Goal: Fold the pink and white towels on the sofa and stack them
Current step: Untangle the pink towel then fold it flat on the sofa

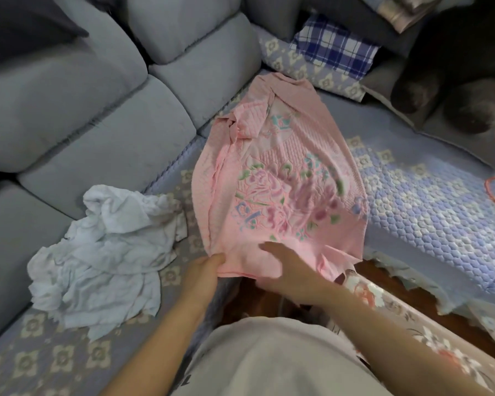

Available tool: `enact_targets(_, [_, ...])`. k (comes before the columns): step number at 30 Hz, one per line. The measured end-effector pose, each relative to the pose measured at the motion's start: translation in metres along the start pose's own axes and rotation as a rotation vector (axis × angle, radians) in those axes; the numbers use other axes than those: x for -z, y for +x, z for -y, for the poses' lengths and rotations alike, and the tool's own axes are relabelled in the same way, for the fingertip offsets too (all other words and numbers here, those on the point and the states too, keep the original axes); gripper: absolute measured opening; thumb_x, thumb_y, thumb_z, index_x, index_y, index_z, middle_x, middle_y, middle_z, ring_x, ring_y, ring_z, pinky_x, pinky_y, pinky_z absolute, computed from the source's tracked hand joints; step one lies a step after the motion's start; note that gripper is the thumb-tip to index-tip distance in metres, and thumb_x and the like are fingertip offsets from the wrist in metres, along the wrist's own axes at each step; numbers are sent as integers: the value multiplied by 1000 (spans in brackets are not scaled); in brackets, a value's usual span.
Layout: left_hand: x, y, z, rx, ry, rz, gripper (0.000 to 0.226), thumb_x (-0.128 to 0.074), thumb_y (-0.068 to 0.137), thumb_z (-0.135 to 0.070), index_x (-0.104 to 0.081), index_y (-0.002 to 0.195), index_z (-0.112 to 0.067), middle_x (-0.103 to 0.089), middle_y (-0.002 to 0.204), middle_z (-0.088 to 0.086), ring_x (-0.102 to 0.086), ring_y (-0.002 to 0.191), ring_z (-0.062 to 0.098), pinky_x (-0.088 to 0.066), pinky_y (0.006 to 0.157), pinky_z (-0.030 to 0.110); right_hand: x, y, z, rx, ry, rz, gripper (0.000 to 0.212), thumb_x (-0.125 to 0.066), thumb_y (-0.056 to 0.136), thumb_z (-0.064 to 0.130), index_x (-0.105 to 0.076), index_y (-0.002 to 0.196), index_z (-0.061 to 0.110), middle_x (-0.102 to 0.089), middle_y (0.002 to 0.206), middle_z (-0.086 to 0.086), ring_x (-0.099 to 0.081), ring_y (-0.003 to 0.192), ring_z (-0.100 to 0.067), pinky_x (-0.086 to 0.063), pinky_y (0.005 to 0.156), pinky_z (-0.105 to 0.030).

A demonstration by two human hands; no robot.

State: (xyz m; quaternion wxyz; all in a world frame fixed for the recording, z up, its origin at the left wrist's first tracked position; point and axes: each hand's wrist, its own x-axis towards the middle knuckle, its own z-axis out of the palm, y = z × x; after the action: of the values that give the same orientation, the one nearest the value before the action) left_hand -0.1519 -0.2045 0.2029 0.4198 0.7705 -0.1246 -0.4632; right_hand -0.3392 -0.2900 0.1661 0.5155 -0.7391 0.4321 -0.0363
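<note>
Early going here, by the look of it: neither towel is folded and there is no stack anywhere on the sofa (103, 132). The pink towel (280, 178) is the one in play, stretched out lengthwise on the patterned seat cover (429, 195), its near end hanging at the seat's front edge. The left hand (205, 270) pinches that near edge at its left corner, thumb on top and fingers curled under the cloth. The right hand (283, 267) lies on the same end, fingers fairly straight and spread over the fabric; whether the thumb grips underneath, I cannot tell. So the job at hand looks like spreading it flat, with every fold yet to come.

And the towel itself: soft pink, textured weave, a big floral print in purple and green across the middle, a little blurred. The far end is bunched and twisted near the back cushions, and the left side is rolled over on itself, so it needs smoothing.

The white towel (103, 252) sits just beside it to the left, a crumpled heap on the seat, untouched by either hand
</note>
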Motion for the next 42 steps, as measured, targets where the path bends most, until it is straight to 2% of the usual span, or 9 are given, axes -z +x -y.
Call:
enact_targets(4, [-29,-24,-33,-166,74,60,24,-61,96,-24,-70,74,-17,-70,80,4,-64,74,14,-43,60,18,-19,17,48,383,-155,-188,72,-70,76,12,-48,144,9,-52,140,-6,-41,130,-18,-21,115,-15])
enact_targets(10, [-27,-12,-79,-764,203,68,18,-63,95,-9,-68,96,-25,-57,110,-1,-57,99,-2,-40,87,7,39,20,54,186,153,-363,40,-54,88,9,-70,124,13,-73,113,0,-64,106,-1,-48,93,-23])
enact_targets(14, [-41,43,-114,-986,724,403,71,-67,85,-33,-33,146,-44,-24,156,-17,-18,148,5,-19,120,21,110,-3,76,287,175,-351,37,-68,88,1,-71,115,27,-74,101,15,-63,90,13,-47,77,-7])
enact_targets(17, [-78,62,-163,-1160,866,593,43,-72,83,-40,-54,122,-32,-24,163,-10,-4,154,8,-7,121,23,164,-6,101,361,148,-296,32,-68,83,20,-72,109,39,-76,102,16,-71,96,-7,-54,81,-23])
enact_targets(20, [-118,61,-229,-1090,740,645,24,-72,83,-30,-55,96,-19,-62,107,-4,-54,111,8,-36,100,18,224,3,109,416,145,-441,40,-65,86,16,-72,101,52,-73,103,23,-68,100,0,-50,87,-18])
enact_targets(22, [-141,66,-264,-1137,640,591,25,-68,86,-33,-46,92,-22,-50,81,-10,-49,75,11,-43,73,33,269,13,112,436,153,-638,48,-59,91,2,-71,97,48,-70,98,28,-64,94,6,-47,84,-13])
enact_targets(30, [-213,110,-338,-1435,474,344,34,-62,96,-30,-37,116,-41,-52,96,-30,-52,80,-3,-43,72,24,421,32,162,511,59,-963,23,-55,99,4,-72,98,20,-73,92,7,-63,83,1,-47,75,-13])
enact_targets(34, [-236,129,-367,-1498,516,391,27,-62,96,-27,-47,91,-49,-49,86,-32,-47,77,-9,-40,70,18,468,37,180,521,-32,-1040,21,-55,100,8,-72,101,20,-69,89,15,-60,81,5,-48,76,-14])
enact_targets(42, [-264,202,-347,-1087,623,560,38,-50,94,-56,-66,98,-21,-71,97,-5,-67,89,11,-54,82,40,539,78,204,501,182,-1300,30,-53,101,32,-64,87,8,-55,78,-3,-50,72,-16,-46,68,-36])
